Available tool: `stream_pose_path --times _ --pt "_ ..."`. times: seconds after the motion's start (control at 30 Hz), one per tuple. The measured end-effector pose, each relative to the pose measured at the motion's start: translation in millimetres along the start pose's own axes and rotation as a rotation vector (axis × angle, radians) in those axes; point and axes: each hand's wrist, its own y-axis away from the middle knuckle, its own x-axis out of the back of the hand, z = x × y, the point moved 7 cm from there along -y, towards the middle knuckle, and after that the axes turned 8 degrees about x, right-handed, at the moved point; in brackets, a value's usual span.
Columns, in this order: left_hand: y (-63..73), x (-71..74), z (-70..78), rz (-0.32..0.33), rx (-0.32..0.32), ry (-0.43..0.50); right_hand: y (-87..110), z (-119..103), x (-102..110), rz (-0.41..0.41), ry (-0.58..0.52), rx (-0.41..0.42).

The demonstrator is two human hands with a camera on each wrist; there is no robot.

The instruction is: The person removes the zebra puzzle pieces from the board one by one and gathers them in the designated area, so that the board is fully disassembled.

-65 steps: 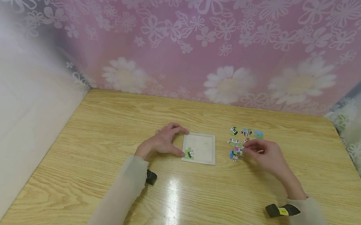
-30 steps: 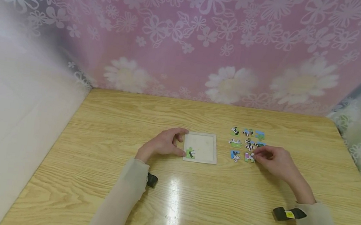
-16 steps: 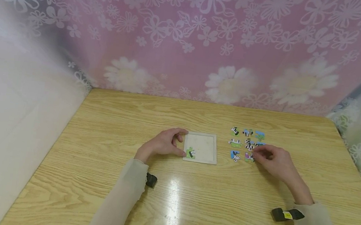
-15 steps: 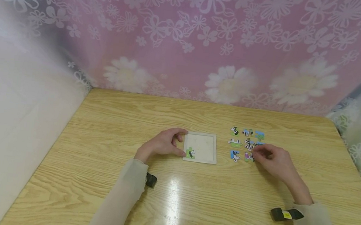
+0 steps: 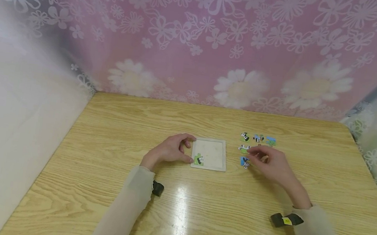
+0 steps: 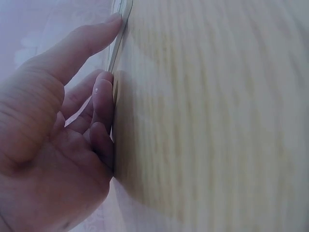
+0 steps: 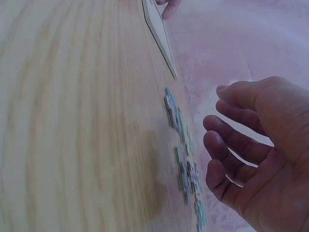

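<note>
In the head view, my left hand [image 5: 170, 148] holds a pale square puzzle tray [image 5: 210, 151] by its left side, index finger at the far corner and thumb at the near one. One green-and-white panda puzzle piece [image 5: 198, 159] lies in the tray's near left corner. My right hand [image 5: 272, 165] hovers over the loose pieces on the right, its fingertips close to a green panda piece [image 5: 243, 149]. In the right wrist view its fingers [image 7: 236, 140] are loosely bent above the pieces, with nothing between them. The hand hides several pieces from the head camera.
Along the far row lie another panda piece [image 5: 245, 136], a blue-and-brown piece [image 5: 258, 138] and a blue-green piece [image 5: 270, 141]. A blue zebra piece [image 5: 244, 162] sits nearest. The wood-grain table [image 5: 132, 122] meets a pink flowered curtain [image 5: 188, 55] at the back.
My right hand set down the purple-marked piece in the near row, lingered at it, then lifted and shifted left across the pieces. My left hand and the tray stay put.
</note>
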Motion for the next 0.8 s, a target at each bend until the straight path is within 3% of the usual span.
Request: stream_pose_path --times 0.27,0.8 --pt "-1.1 -0.8 -1.3 0.000 0.001 0.005 -11.2 -15.4 -16.2 -0.015 -0.048 0.087" --pt "0.4 -0.5 -0.3 0.002 0.011 0.023 -29.7 -37.4 -50.4 -0.102 -0.074 0.113"
